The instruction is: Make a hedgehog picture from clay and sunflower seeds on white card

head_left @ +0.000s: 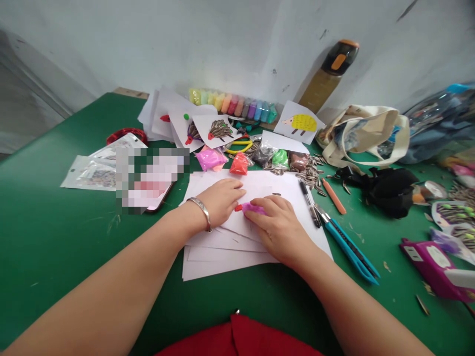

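Purple modelling clay (254, 208) lies on a white sheet of paper (222, 254), with a small red clay piece (238, 208) at its left end. My right hand (280, 225) is bent over the purple clay, its thumb and fingers pressed on it and covering part of it. Just left of the red piece, my left hand (221, 200) rests on the paper with fingers stretched out and holds nothing. A silver bangle (202, 212) circles the left wrist. Beyond the hands sit small bags of pink clay (211, 158), red clay (239, 163) and green clay (280, 158).
Black pens (309, 203), a blue utility knife (351, 249) and an orange clay tool (334, 196) lie to the right. Sunflower seeds (309, 175) are scattered behind. A phone (159, 185) is at left. Hedgehog pictures (218, 129), a bottle (326, 79) and a tote bag (359, 133) stand farther back.
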Demonstrator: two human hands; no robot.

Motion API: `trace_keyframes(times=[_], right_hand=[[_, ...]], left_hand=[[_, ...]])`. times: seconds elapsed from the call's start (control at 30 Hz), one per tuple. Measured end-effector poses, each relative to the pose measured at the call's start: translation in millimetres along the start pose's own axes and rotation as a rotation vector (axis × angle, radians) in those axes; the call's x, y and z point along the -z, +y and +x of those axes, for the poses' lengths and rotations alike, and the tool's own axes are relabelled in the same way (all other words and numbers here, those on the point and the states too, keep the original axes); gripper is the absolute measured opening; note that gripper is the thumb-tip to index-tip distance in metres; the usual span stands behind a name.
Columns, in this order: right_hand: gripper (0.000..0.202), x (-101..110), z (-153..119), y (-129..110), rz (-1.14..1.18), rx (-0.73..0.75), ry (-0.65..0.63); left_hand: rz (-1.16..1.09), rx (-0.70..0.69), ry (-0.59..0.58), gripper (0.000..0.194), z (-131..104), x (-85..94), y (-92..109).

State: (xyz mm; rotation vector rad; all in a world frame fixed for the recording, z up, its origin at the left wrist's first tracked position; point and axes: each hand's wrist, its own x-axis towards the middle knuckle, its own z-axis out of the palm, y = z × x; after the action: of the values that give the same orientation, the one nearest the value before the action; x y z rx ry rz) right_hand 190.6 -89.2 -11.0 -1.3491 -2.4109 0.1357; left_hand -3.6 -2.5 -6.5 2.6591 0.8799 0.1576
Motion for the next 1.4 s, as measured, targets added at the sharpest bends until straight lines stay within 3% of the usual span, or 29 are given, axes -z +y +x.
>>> trace_keyframes(times=[0.17,0.4,0.63,1.1,1.3,1.4], right_hand=[[0.039,8,-2,6,0.086,-0.076,0.124],[0.036,-2,-1,-3,0.025,0.004,-0.03],[0.045,-3,3,-7,-0.011,-0.031,-0.013],[0.028,-8,9,-22,-0.131,-0.001,-0.072],[0.028,-6,9,-18,-0.112,-0.026,0.024],[0.029,-8,10,-19,-0.115,-0.026,0.002]], left_hand=[[-0.013,0.004,0.004,0.025,-1,-1.1,-1],[-0.005,0.008,-0.011,0.026,0,0.4,1],[-0.015,0.013,0.004,0.029,-2,-2.5,-3],[-0.013,-0.001,0.02,0.04,-2,-5.9,-6],[0.006,0.014,0.008,0.042,-2,-7.9,-7],[-0.002,0.013,0.007,0.039,-2,-6.9,-6]])
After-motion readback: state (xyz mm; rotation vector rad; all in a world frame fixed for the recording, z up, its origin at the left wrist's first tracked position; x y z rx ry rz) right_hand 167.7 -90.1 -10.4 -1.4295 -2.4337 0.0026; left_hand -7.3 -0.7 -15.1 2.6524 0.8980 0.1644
